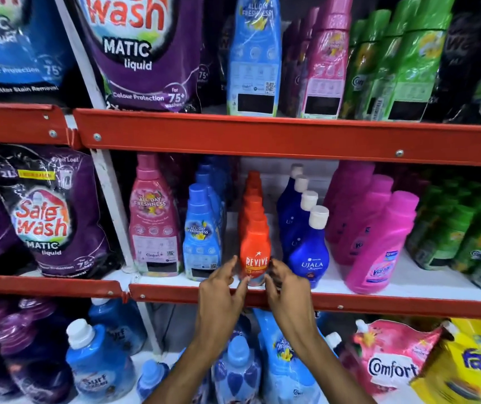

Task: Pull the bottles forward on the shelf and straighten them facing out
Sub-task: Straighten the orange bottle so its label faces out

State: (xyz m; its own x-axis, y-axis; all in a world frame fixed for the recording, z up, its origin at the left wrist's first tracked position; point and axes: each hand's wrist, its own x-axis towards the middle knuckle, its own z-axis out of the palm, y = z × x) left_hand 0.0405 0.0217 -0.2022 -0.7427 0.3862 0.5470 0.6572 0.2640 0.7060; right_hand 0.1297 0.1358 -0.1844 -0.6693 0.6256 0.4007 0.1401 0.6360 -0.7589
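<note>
An orange Revive bottle (pixel 255 252) stands at the front edge of the middle shelf (pixel 379 304), label facing out, heading a row of orange bottles. My left hand (pixel 222 290) touches its lower left side and my right hand (pixel 286 285) its lower right side, fingers curled around the base. To its right runs a row of dark blue Ujala bottles (pixel 309 258) with white caps. To its left stands a row of light blue Comfort bottles (pixel 203 237) and a pink Comfort bottle (pixel 153 228). Pink Vanish bottles (pixel 379 252) slant off at the right.
Green bottles (pixel 466 237) fill the far right of the middle shelf. Purple Safe Wash pouches (pixel 50 217) sit at the left. The red upper shelf rail (pixel 262 135) hangs above. Blue bottles and Comfort pouches (pixel 390 363) crowd the shelf below my arms.
</note>
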